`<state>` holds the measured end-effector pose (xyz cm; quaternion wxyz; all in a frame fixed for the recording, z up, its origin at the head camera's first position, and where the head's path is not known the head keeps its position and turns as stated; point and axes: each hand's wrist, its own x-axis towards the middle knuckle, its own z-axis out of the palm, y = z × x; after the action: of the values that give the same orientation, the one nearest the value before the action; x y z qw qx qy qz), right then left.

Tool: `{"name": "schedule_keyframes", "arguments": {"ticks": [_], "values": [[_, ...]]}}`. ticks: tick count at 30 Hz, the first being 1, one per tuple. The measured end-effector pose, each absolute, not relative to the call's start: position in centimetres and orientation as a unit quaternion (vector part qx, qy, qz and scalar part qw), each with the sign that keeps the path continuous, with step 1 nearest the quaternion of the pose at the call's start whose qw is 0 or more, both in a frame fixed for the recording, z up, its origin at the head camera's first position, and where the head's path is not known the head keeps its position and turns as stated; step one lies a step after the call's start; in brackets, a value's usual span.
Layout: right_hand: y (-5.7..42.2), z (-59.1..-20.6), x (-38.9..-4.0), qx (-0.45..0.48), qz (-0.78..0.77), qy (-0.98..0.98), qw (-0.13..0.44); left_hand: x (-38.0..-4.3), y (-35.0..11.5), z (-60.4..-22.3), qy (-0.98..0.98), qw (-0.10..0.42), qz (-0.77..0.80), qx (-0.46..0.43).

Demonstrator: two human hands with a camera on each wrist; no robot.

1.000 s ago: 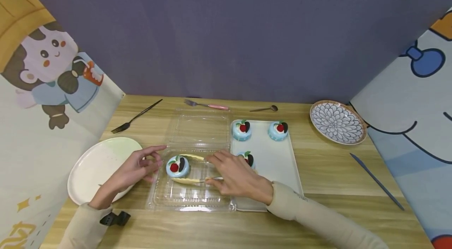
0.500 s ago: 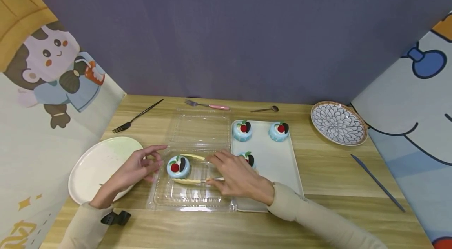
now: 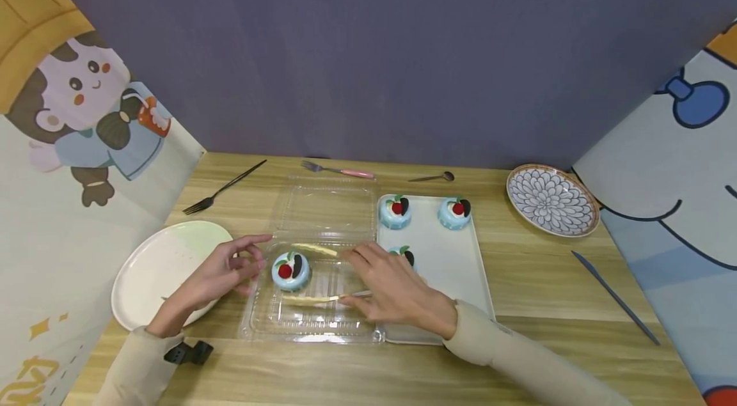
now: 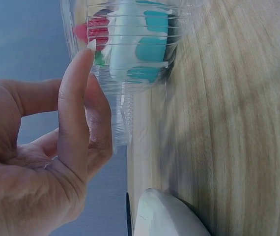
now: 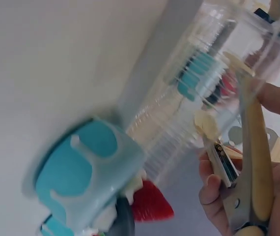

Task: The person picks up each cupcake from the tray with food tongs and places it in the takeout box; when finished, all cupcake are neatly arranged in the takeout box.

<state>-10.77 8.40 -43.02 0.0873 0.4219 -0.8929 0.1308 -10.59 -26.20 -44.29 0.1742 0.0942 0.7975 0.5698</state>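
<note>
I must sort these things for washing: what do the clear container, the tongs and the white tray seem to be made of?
Clear container: likely thin, glossy plastic; see-through, with moulded ribs and bright glints.
Tongs: grey metal with a sheen and a rivet; the smooth cream parts are probably plastic.
White tray: smooth, evenly pale; ceramic or plastic, I cannot tell.

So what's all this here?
Box: 1, clear, centre
Tray: 1, white, right of box
Cakes: 4, blue, one boxed, three on tray
Tongs: 1, yellow and silver, over box
Plain plate: 1, white, left
Patterned plate: 1, brown-rimmed, right
Forks: 2, black, pink-handled, back
Spoon: 1, dark, back
Knife: 1, bluish, far right
Table: 1, brown, underneath
Walls: 3, purple and white, around
Strap: 1, black, left wrist
Sleeves: 2, beige, front
Left hand: 1, beside box
Right hand: 1, holding tongs
</note>
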Motion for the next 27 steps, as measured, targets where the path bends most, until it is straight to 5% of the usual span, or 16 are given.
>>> {"name": "schedule_keyframes", "arguments": {"ticks": [27], "values": [[27.1, -41.0, -13.6, 0.246, 0.167, -0.915, 0.272, -10.8, -26.7, -44.7, 0.795, 0.185, 0.57, 0.095]]}}
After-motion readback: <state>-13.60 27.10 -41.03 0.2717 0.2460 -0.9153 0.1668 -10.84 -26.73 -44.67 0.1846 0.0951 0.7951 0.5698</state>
